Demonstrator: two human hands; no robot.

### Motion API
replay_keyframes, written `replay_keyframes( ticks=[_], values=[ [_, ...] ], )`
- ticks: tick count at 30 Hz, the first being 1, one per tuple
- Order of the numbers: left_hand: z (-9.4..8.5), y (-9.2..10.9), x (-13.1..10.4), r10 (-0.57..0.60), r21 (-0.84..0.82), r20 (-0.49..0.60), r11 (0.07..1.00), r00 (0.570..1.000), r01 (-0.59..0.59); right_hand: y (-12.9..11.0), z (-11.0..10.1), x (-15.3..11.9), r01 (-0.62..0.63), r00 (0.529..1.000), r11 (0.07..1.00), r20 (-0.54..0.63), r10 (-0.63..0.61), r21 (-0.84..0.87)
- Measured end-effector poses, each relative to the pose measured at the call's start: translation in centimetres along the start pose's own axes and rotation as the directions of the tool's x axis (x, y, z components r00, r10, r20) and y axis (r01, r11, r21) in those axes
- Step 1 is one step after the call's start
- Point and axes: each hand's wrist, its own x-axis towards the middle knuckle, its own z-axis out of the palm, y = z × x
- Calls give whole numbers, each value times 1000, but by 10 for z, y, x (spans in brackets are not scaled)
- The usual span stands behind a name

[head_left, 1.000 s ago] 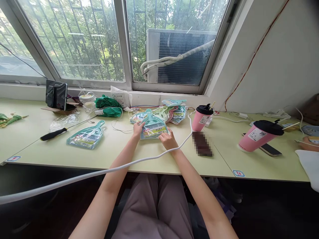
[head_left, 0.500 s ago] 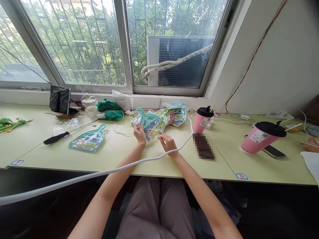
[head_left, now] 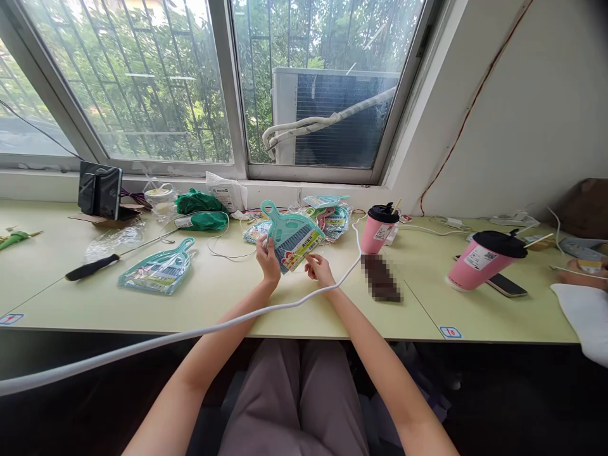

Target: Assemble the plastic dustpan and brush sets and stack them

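My left hand [head_left: 268, 261] grips the left side of a teal dustpan-and-brush set [head_left: 288, 229], held up over the table with its looped handle pointing up. A yellow-green label crosses the dark bristles. My right hand [head_left: 320, 269] is at the set's lower right corner, fingers curled together by the label's edge; what they pinch, if anything, is too small to make out. A similar wrapped set [head_left: 159, 269] lies on the table to the left. More wrapped sets [head_left: 338, 221] are piled behind the held one.
A pink cup [head_left: 377, 231] and a larger pink cup [head_left: 484, 261] stand at right, near a phone [head_left: 507, 285]. A white cable [head_left: 266, 308] crosses before my arms. A screwdriver [head_left: 92, 267] lies left. Another person's hand [head_left: 584, 272] shows far right.
The held set has turned so its label and bristles face me more squarely. My right hand has come closer against its lower corner. The whole view has shifted slightly.
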Motion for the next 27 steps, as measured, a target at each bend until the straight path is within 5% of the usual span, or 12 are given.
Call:
replay_keyframes(
  ticks=[8, 14, 21, 27],
  values=[
    [3, -6, 5, -60, -84, 102, 994, 993, 69, -7, -9, 0, -16, 997, 989, -78, 28, 144],
    [-1, -24, 26, -207, -62, 27, 976, 978, 208, -10, -10, -7, 42, 997, 992, -73, -33, 123],
    [-3, -21, 33, -212, -56, 49, 975, 976, 215, -9, -8, -8, 69, 995, 994, -80, -63, 83],
    [-3, -12, 31, -412, 2, 331, 900, 849, 436, -12, -18, -4, 123, 976, 987, -192, -102, 106]
  ],
)
